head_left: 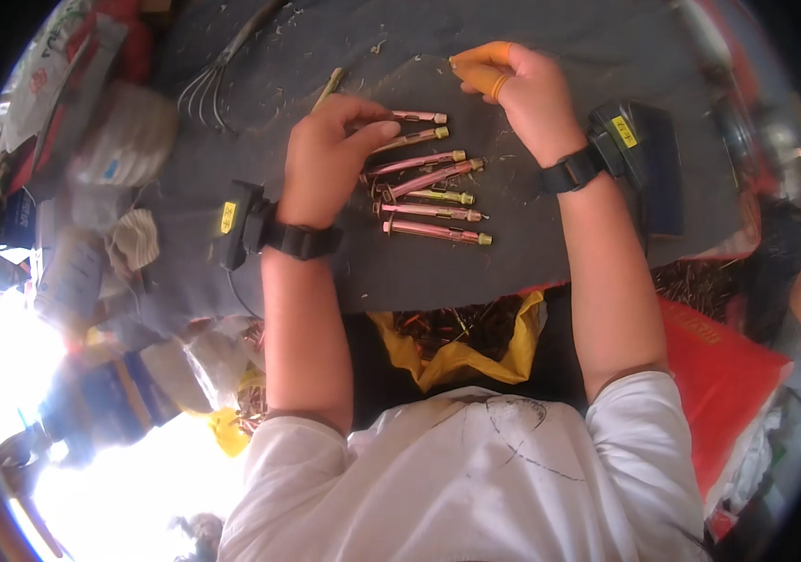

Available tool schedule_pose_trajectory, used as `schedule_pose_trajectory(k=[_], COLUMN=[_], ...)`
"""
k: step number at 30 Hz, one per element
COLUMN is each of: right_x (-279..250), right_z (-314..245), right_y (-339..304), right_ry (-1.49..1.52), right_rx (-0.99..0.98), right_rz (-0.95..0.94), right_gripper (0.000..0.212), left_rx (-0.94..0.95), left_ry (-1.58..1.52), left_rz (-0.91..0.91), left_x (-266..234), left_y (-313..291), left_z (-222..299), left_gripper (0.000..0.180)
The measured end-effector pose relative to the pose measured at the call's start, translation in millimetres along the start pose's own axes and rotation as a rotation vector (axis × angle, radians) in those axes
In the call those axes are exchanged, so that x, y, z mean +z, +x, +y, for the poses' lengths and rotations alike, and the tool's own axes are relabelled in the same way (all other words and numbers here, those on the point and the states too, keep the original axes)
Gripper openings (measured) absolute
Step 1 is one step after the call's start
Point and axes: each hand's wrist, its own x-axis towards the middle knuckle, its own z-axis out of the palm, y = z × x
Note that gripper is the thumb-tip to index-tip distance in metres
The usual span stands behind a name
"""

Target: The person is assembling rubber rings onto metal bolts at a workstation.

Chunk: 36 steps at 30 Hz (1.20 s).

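Several slim pinkish and yellow-green metal sleeve anchor bolts (433, 229) with gold-coloured ends lie roughly side by side on the dark grey cloth. My left hand (326, 155) is over the far left end of this row, fingers curled and thumb pointing right. It covers the left ends of the two farthest pieces; what it grips is hidden. A yellowish rod (329, 88) shows just beyond its knuckles. To the right, my right hand (532, 89) is raised apart from the row. Orange finger covers (485, 66) sheathe its thumb and forefinger, whose tips are pinched together; anything between them is too small to see.
A bundle of thin wire prongs (211, 89) lies at the far left of the grey cloth (326, 28). Below the near edge, a yellow-rimmed bag (400, 351) holds many metal pieces. A red sack (714, 384) sits at right; blurred pale containers (124, 136) crowd the left.
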Motion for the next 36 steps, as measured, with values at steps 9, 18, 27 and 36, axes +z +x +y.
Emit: schedule_pose_trajectory(k=[9,18,27,36], right_x=[5.8,5.5,4.4,1.4], right_z=[-6.2,2.8,1.3,-3.9], right_y=[-2.8,-2.3,-2.0,-4.8], right_ry=[-0.083,-0.078,-0.158,0.221], right_rx=[0.032,-0.015,-0.012,0.066], right_rz=[-0.019,0.014,-0.035,-0.161], right_gripper=[0.019,0.018,0.020,0.032], left_rx=[0.181,0.183,0.253,-0.005], left_ry=[0.342,0.380,0.538,-0.201], left_rz=[-0.014,0.057,-0.122,0.104], left_x=[-3.9,0.1,4.6,-3.8], left_y=[-4.4,-3.8,-14.0,1.0], left_z=[-7.9,-4.4,3.8,-1.4], left_gripper=[0.029,0.020,0.021,0.013])
